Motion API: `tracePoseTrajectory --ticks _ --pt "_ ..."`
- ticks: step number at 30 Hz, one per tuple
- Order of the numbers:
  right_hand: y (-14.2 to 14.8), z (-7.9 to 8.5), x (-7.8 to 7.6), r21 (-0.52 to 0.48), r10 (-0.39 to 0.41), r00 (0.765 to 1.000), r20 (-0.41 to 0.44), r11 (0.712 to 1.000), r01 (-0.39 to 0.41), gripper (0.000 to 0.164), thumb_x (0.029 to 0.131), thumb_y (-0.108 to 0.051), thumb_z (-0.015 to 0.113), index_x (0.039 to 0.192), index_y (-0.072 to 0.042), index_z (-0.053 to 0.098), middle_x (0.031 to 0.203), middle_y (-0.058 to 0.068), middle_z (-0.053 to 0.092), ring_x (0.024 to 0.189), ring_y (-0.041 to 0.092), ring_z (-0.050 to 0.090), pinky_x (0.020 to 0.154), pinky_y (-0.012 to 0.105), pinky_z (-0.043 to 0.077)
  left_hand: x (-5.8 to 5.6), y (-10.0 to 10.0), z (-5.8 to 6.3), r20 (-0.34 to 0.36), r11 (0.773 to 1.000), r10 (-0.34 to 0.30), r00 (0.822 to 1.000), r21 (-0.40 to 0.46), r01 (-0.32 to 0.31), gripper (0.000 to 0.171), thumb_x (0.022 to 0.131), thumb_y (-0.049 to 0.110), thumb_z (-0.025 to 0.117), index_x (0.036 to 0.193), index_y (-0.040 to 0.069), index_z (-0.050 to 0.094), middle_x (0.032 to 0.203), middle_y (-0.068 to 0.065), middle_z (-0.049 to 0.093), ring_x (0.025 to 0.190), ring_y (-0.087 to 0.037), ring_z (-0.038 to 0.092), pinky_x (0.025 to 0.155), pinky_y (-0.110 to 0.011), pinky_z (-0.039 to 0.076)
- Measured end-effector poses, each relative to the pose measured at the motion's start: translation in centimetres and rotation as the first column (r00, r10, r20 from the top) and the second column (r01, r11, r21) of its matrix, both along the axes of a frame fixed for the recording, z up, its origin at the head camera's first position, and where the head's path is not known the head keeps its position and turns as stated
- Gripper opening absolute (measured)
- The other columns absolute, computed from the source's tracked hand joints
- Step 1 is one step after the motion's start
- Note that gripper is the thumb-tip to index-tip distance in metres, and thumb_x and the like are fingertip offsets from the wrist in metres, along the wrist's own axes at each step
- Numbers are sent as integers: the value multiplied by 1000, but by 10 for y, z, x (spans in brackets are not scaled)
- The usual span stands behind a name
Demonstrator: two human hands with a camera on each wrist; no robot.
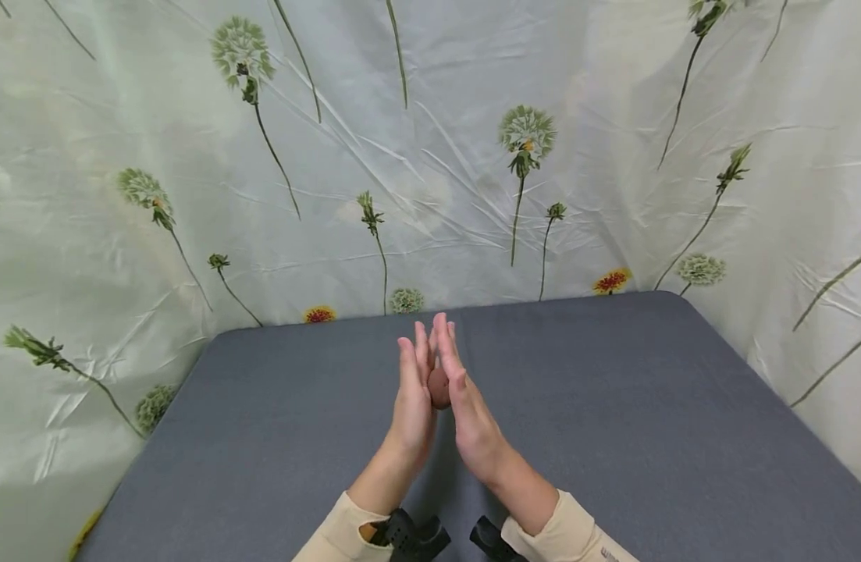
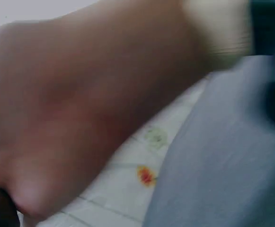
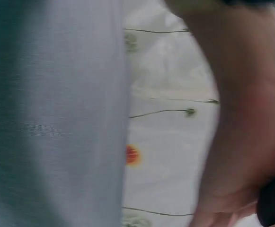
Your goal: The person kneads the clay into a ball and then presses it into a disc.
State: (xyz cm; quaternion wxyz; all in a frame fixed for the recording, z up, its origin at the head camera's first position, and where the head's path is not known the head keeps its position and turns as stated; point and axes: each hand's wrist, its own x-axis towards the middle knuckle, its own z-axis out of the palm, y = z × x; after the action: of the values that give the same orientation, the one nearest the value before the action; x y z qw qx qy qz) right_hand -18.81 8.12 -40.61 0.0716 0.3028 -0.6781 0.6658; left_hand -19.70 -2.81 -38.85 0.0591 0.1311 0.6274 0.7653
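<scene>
A small round brown lump (image 1: 439, 389), which looks like clay or dough, sits between the two palms above the table. My left hand (image 1: 412, 406) presses it from the left with straight fingers pointing up and away. From the right, my right hand (image 1: 476, 429) lies against the lump, its fingers straight too. The fingertips of both hands come close together at the top. In the left wrist view the lump (image 2: 1, 208) shows as a dark shape at the lower left corner. A dark part of the lump (image 3: 273, 202) appears beside the palm in the right wrist view.
A grey cloth-covered table (image 1: 275, 437) spreads beneath the hands. Behind it and at both sides hangs a pale curtain (image 1: 444, 156) printed with flowers. Beige sleeves (image 1: 563, 531) and black wrist straps (image 1: 412, 538) are on the forearms.
</scene>
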Motion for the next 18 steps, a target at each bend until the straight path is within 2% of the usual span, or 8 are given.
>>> tracePoseTrajectory --ticks 2,5,7,10,13,15,16,18 --pt "3 5 -5 -10 -12 1000 8 1000 12 72 115 -57 3 174 -16 -1 183 4 -1 169 28 -10 129 70 -6 9 3 -2 12 999 -43 999 16 43 83 108 71 -2 173 20 -14 183 -2 6 170 -26 -2 134 -63 -3" --pt "9 7 -16 -17 -33 996 77 999 35 73 114 -61 4 175 -21 0 183 3 4 170 26 -3 131 68 -2 24 6 -2 21 994 -110 994 -14 110 84 106 73 -5 171 22 -20 183 0 -4 169 -27 -14 133 -66 -6" --pt "10 3 -20 -21 -31 992 126 999 33 73 113 -62 4 174 -23 -3 183 1 2 170 25 -1 132 67 -1 28 7 0 27 992 -118 993 -36 119 84 105 74 -5 170 24 -21 182 1 -11 167 -26 -22 132 -67 -8" --pt "5 -7 -16 -27 1 990 139 1000 3 70 115 -57 5 173 -20 -8 183 1 -6 170 27 -7 131 68 -4 20 3 6 19 998 -48 999 -27 48 84 106 74 -4 171 24 -18 182 3 -12 168 -26 -19 132 -65 -9" --pt "-4 -13 -4 -18 42 995 92 999 -41 66 118 -49 6 172 -18 -12 182 2 -14 168 30 -16 128 73 -9 5 -4 13 -5 999 45 999 -16 -45 82 106 75 -2 172 27 -15 182 7 -6 170 -24 -7 134 -62 -4" --pt "-8 -13 4 -9 43 998 51 999 -43 63 118 -45 7 173 -17 -10 182 1 -14 168 27 -19 128 72 -10 -3 -6 14 -14 997 69 997 -29 -70 82 106 76 -1 172 30 -14 182 9 -4 170 -23 2 135 -62 0" --pt "-10 -12 7 -10 37 999 27 999 -36 63 119 -44 7 173 -17 -8 182 1 -13 168 26 -19 129 69 -11 -6 -6 13 -16 997 68 998 -43 -68 82 105 77 -1 172 31 -14 182 10 -4 170 -23 4 135 -62 4" --pt "-10 -7 9 -15 4 1000 -23 1000 -5 62 119 -43 7 174 -17 -4 183 0 -9 168 21 -18 134 55 -9 -8 -5 10 -13 996 54 998 -73 -55 82 106 77 -1 172 31 -14 182 10 -5 169 -22 6 134 -63 7"
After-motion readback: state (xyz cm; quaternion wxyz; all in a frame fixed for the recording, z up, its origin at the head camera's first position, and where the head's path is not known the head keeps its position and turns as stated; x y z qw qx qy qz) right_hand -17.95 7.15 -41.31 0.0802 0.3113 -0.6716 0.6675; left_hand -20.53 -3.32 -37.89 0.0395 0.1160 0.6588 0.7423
